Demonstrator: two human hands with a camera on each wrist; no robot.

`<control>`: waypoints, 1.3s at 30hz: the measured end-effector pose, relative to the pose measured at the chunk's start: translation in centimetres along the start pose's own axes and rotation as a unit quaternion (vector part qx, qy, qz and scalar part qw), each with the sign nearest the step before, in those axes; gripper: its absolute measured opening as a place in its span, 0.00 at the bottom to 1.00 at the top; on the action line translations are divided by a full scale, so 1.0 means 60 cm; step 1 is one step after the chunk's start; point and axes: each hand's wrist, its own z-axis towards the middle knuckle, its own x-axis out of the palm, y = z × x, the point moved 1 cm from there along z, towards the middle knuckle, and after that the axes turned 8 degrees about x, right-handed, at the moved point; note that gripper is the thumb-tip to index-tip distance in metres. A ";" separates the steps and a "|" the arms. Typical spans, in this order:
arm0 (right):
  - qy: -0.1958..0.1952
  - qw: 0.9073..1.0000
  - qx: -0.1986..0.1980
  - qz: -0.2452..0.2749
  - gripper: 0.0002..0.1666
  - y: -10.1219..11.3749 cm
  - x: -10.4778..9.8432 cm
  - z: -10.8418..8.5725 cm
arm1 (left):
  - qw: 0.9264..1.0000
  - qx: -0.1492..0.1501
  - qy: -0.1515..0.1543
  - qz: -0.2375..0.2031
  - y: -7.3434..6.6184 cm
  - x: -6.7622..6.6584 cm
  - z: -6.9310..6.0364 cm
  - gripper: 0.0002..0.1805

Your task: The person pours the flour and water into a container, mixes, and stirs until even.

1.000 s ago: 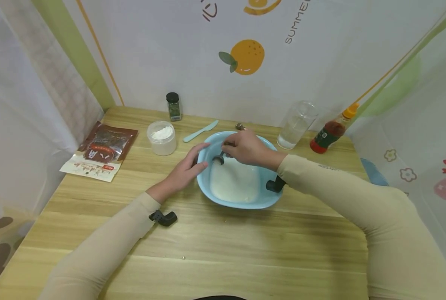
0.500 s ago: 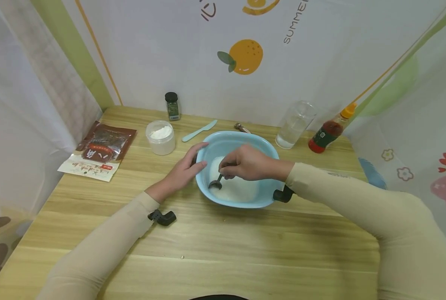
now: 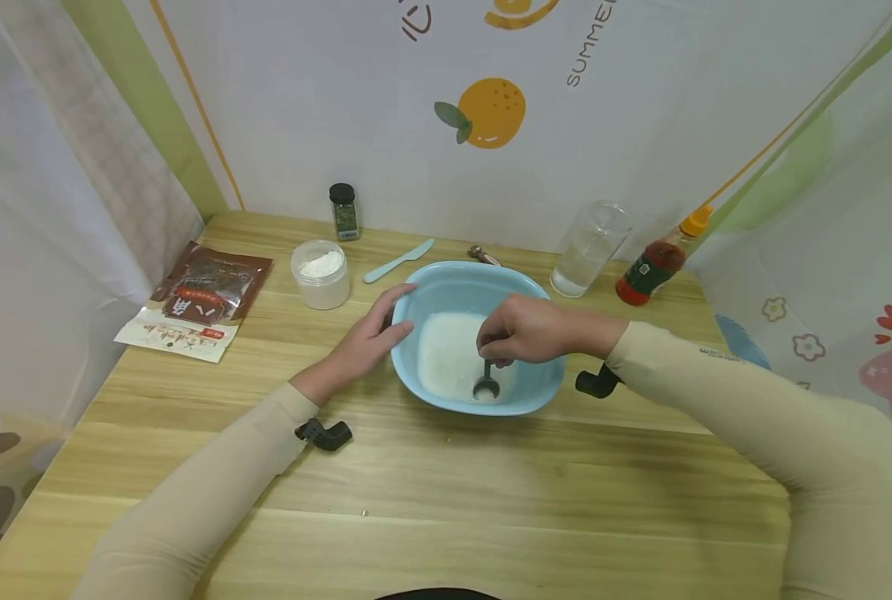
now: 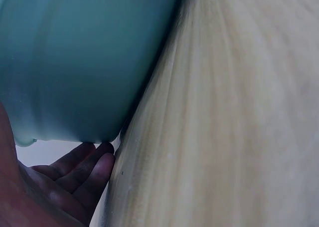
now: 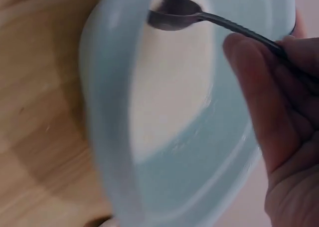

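Observation:
A light blue plastic basin stands on the wooden table, with milky white liquid in its bottom. My left hand holds the basin's left side, the thumb at the rim and the other fingers against the outer wall. In the left wrist view, those fingers touch the wall low down near the table. Over the basin, my right hand pinches the thin handle of a dark spoon. The spoon's head is low in the basin by the near wall, at the liquid. Its upper handle is hidden in my hand.
Behind the basin lie a pale blue knife and a small metal spoon. A jar of white powder, a black-capped spice jar and a brown packet stand left. A glass of clear liquid and red sauce bottle stand right.
My right hand has moved the spoon from the basin's far left, along the left wall, to the near middle. My left hand and the basin have stayed in place.

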 end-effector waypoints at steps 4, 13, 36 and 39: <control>-0.015 0.999 0.030 -0.020 0.10 -0.016 -0.008 -0.011 | 1.000 -0.002 0.000 0.001 -0.001 -0.001 0.000 0.34; -0.089 0.989 0.071 -0.098 0.09 -0.049 -0.033 -0.011 | 1.000 -0.002 0.001 0.001 -0.001 0.000 0.000 0.34; -0.267 0.955 0.107 -0.072 0.14 -0.012 -0.012 0.082 | 1.000 -0.002 0.002 -0.006 -0.004 0.000 -0.002 0.34; -0.276 0.953 0.110 -0.063 0.13 -0.004 -0.007 0.091 | 1.000 -0.002 0.004 -0.007 -0.004 0.001 -0.001 0.34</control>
